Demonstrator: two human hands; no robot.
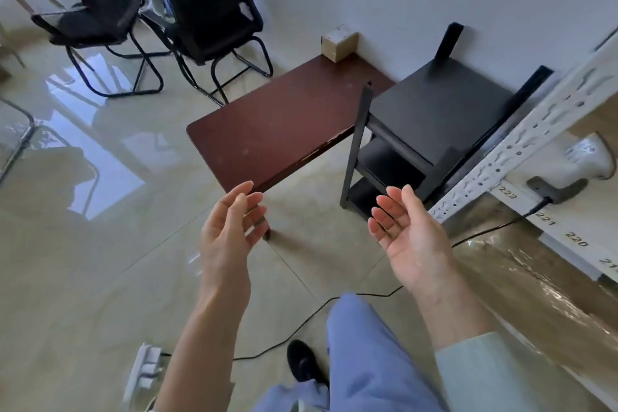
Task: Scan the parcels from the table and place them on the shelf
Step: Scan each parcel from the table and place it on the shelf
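One parcel [339, 43] is in view: a small cardboard cube at the far corner of the brown table [284, 130], against the wall, well ahead of both hands and slightly right of the gap between them.

Left hand [230, 227]: raised in front of the body, fingers loosely spread and a little curled, holding nothing. Right hand [406, 234]: palm turned inward and up, fingers relaxed and apart, also empty. Both hover over the floor short of the table's near edge, touching nothing.

Scanner [588, 160]: a white handheld unit resting on the pale metal shelf [521, 144], off beyond the right hand, with a dark cable trailing down across the floor. Numbered labels run along the shelf's edge. A low black rack [434, 110] stands between the table and the shelf, ahead of the right hand.

Handling judgement: the box looks light and rigid, plain card with tape and a label on top; faces dry, probably not slippery. Small enough that one hand should span it, thumb on one side face and fingers on the opposite. Squeezing hard could dent the card. Contents unknown, so fragility cannot be told. Keeping the label face outward should help the scan.
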